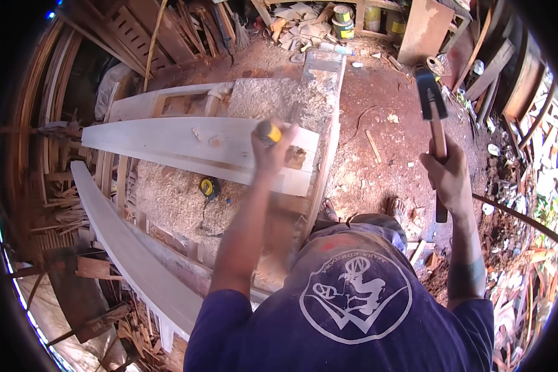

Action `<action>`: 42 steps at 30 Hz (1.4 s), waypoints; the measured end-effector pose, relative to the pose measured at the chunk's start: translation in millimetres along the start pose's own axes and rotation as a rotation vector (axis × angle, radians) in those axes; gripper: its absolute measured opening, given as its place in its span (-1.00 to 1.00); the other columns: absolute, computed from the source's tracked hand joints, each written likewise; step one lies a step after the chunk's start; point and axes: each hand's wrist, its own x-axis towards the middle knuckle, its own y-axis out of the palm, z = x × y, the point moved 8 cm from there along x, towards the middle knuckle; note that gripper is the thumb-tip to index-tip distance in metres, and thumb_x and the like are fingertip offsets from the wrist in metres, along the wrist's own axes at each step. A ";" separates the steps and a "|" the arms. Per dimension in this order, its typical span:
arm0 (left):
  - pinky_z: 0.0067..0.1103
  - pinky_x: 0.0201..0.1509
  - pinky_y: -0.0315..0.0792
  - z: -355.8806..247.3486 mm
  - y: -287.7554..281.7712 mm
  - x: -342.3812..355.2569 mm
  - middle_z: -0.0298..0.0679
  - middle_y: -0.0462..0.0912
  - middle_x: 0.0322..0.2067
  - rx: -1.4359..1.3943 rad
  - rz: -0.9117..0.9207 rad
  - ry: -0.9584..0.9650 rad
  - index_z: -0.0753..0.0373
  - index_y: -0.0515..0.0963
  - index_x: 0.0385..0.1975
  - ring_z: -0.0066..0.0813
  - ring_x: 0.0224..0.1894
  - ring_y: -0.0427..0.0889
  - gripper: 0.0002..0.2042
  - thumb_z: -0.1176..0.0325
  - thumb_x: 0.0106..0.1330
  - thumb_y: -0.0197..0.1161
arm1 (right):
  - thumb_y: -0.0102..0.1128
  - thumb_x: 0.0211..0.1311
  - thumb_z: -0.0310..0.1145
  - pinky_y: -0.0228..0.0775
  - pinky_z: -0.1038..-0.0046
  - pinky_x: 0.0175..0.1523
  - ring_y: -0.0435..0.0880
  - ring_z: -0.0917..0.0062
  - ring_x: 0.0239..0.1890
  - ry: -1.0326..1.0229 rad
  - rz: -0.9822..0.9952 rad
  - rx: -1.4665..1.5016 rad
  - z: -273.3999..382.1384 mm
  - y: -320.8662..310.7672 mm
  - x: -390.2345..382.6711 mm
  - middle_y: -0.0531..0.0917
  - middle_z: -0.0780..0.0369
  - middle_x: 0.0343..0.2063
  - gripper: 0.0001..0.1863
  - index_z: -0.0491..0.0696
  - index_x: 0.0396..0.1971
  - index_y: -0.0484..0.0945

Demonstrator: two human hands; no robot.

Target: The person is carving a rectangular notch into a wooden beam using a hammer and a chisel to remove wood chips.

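My left hand [273, 149] grips a yellow-and-black handled tool [268, 132], probably a chisel, seen end-on over the right end of a long pale tapered board [167, 137]; its tip is hidden. A rough brown cut patch [296, 157] lies just right of that hand on the board. My right hand [446, 173] is closed on the wooden handle of a hammer [431, 96], held up to the right of the board, head pointing away from me. A yellow-and-black tape measure [209, 186] lies on wood shavings [170, 198] just below the board.
A second long board [124, 251] runs along the lower left. The boards rest on a timber bench [322, 65] covered in shavings. Stacked planks [62, 105] line the left. Cans [343, 28], offcuts and a leaning panel [420, 34] stand at the back. Debris lies along the right side.
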 end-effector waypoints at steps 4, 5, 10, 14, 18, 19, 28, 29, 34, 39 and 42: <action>-0.65 -0.52 0.20 -19.5 -2.9 1.9 -0.48 0.43 -0.67 0.045 -0.165 0.018 0.18 0.42 -0.64 -0.74 -0.60 0.33 -0.69 0.39 0.30 0.39 | 0.22 0.13 -0.38 0.10 0.57 -0.56 0.32 0.76 -0.66 0.085 -0.039 0.059 -23.8 -14.7 -4.8 0.38 0.42 -0.69 -0.86 -0.07 -0.45 0.45; -0.65 -0.51 0.19 -20.8 -4.4 -1.2 -0.52 0.43 -0.67 0.042 -0.287 0.034 0.16 0.43 -0.66 -0.77 -0.59 0.33 -0.68 0.36 0.27 0.43 | 0.22 0.13 -0.38 0.10 0.57 -0.56 0.32 0.76 -0.66 0.095 -0.047 0.064 -30.2 -17.4 -7.8 0.38 0.42 -0.69 -0.86 -0.07 -0.45 0.45; -0.63 -0.58 0.23 -15.8 -5.3 30.1 -0.45 0.42 -0.71 0.087 -0.064 -0.071 0.16 0.40 -0.63 -0.68 -0.68 0.36 -0.70 0.36 0.26 0.40 | 0.24 0.14 -0.35 0.09 0.55 -0.58 0.32 0.76 -0.67 0.186 -0.046 0.168 -67.0 -18.3 -18.4 0.40 0.42 -0.70 -0.84 -0.07 -0.47 0.45; -0.61 -0.64 0.22 21.1 -32.2 66.7 -0.39 0.42 -0.73 -0.231 -0.219 -0.410 0.16 0.36 -0.61 -0.59 -0.75 0.37 -0.71 0.38 0.24 0.38 | 0.25 0.14 -0.35 0.12 0.53 -0.59 0.33 0.75 -0.68 0.182 -0.030 0.154 -72.0 -13.4 -28.3 0.39 0.41 -0.72 -0.83 -0.07 -0.48 0.45; -0.63 -0.60 0.22 -24.1 2.8 29.0 -0.39 0.42 -0.72 0.082 -0.091 -0.074 0.18 0.36 -0.58 -0.64 -0.69 0.37 -0.74 0.48 0.27 0.34 | 0.24 0.15 -0.35 0.15 0.51 -0.61 0.32 0.73 -0.70 0.210 -0.039 0.133 -72.6 -15.4 -39.0 0.39 0.39 -0.72 -0.82 -0.08 -0.48 0.44; -0.63 -0.60 0.22 -21.6 -2.3 20.9 -0.39 0.42 -0.72 0.086 -0.096 -0.072 0.18 0.36 -0.58 -0.64 -0.69 0.37 -0.74 0.48 0.27 0.34 | 0.24 0.15 -0.35 0.14 0.51 -0.62 0.31 0.73 -0.72 0.201 -0.047 0.108 -75.1 -15.4 -39.6 0.40 0.39 -0.72 -0.82 -0.08 -0.48 0.43; -0.61 -0.52 0.16 -13.7 -15.8 -1.2 -0.49 0.38 -0.69 0.008 -0.090 0.106 0.22 0.39 -0.67 -0.73 -0.60 0.29 -0.70 0.47 0.25 0.35 | 0.13 0.21 -0.50 0.44 0.20 -0.52 0.65 0.23 -0.62 -0.191 0.177 -0.354 -3.4 38.2 -26.0 0.58 0.00 -0.67 -0.91 -0.19 -0.37 0.44; -0.61 -0.51 0.16 -10.6 -15.3 -0.4 -0.49 0.39 -0.68 -0.026 -0.097 0.085 0.22 0.39 -0.66 -0.73 -0.60 0.29 -0.71 0.48 0.25 0.35 | 0.13 0.21 -0.50 0.44 0.20 -0.52 0.65 0.23 -0.62 -0.189 0.170 -0.353 7.2 41.2 -20.3 0.58 0.00 -0.67 -0.91 -0.19 -0.37 0.44; -0.62 -0.51 0.19 -13.8 -20.0 -1.9 -0.46 0.38 -0.67 0.093 -0.078 0.161 0.20 0.36 -0.61 -0.70 -0.59 0.32 -0.72 0.50 0.29 0.32 | 0.19 0.06 -0.57 0.46 0.12 -0.40 0.65 0.05 -0.55 -0.696 0.049 -0.258 154.9 30.9 -19.1 0.58 0.01 -0.63 -0.78 -0.17 -0.27 0.40; -0.63 -0.44 0.26 -37.1 -15.9 -8.2 -0.47 0.46 -0.62 -0.028 -0.188 0.218 0.23 0.45 -0.58 -0.70 -0.53 0.39 -0.78 0.51 0.25 0.35 | 0.29 0.02 -0.57 0.49 0.15 -0.39 0.64 -0.02 -0.52 -0.921 -0.066 -0.220 207.4 40.3 -36.5 0.55 0.03 -0.62 -0.68 -0.14 -0.27 0.34; -0.64 -0.36 0.37 -34.6 -13.3 -2.2 -0.41 0.57 -0.54 0.105 -0.147 0.303 0.26 0.53 -0.46 -0.66 -0.46 0.51 -0.90 0.54 0.24 0.34 | 0.25 0.13 -0.50 0.48 0.17 -0.51 0.68 0.11 -0.58 -0.753 0.198 -0.589 141.6 98.6 -18.3 0.60 0.02 -0.62 -0.73 -0.16 -0.22 0.37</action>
